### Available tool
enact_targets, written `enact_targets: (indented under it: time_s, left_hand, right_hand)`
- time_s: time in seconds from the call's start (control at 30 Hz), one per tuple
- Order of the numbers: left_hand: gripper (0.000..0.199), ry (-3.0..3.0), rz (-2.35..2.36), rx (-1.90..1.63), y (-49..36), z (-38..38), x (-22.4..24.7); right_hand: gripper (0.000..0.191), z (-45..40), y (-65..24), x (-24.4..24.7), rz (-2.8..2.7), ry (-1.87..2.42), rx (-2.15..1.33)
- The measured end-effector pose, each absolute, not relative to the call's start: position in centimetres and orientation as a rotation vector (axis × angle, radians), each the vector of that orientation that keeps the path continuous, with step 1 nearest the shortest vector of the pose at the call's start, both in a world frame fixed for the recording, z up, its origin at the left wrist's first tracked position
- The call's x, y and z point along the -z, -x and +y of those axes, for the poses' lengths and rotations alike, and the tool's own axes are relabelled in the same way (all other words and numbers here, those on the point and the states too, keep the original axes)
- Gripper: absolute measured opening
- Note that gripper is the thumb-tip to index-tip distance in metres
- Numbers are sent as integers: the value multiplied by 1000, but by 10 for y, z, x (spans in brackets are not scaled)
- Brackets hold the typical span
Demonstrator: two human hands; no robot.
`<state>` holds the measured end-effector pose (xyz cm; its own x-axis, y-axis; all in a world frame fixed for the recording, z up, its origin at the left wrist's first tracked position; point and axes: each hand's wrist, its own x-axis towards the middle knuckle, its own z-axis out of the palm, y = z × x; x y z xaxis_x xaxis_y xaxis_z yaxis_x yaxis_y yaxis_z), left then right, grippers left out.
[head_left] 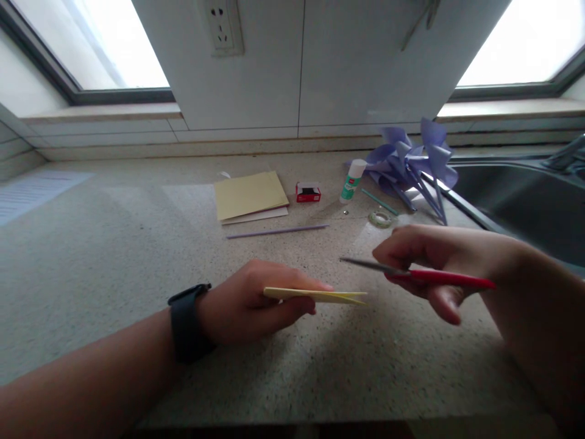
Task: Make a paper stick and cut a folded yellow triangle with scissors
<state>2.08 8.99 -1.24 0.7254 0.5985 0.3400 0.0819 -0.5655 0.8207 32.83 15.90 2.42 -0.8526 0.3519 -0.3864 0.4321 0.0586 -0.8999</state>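
My left hand (269,302) pinches a folded piece of yellow paper (336,297) between thumb and fingers, its layers parting slightly at the right end. A dark watch band circles that wrist. To the right, my right hand (429,259) grips red-handled scissors (439,277). Their metal blades look closed and point left, above and a little apart from the paper. Beyond the hands, a purple stick (278,231) lies on the speckled counter (137,268), in front of a stack of yellow paper (251,195).
A small red box (308,193), a glue stick (352,182), a tape roll (380,219) and a green stick (379,201) stand or lie farther back. Purple paper pinwheels (411,158) rest beside the sink (516,195). At far left lies a printed sheet (36,190).
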Motion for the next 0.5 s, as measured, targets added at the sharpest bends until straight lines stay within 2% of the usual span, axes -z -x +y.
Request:
enact_targets:
  time_s: [0.1, 0.23, 0.3, 0.37, 0.5]
  left_hand:
    - [32, -1906, 526, -769, -19, 89, 15]
    - [35, -1582, 539, -786, -18, 89, 21]
    - [36, -1453, 548, -805, -19, 89, 22]
    - [37, -1355, 538, -811, -20, 89, 24]
    - [32, -1197, 537, -834, -22, 87, 25]
  right_hand:
    - [47, 165, -330, -21, 2449, -1143, 1772]
    - [38, 171, -318, -9, 2739, -1520, 704]
    - [30, 171, -312, -6, 2759, -1463, 411]
    - [22, 169, -310, -6, 2765, -1375, 366]
    - [21, 166, -311, -10, 2794, -1308, 329]
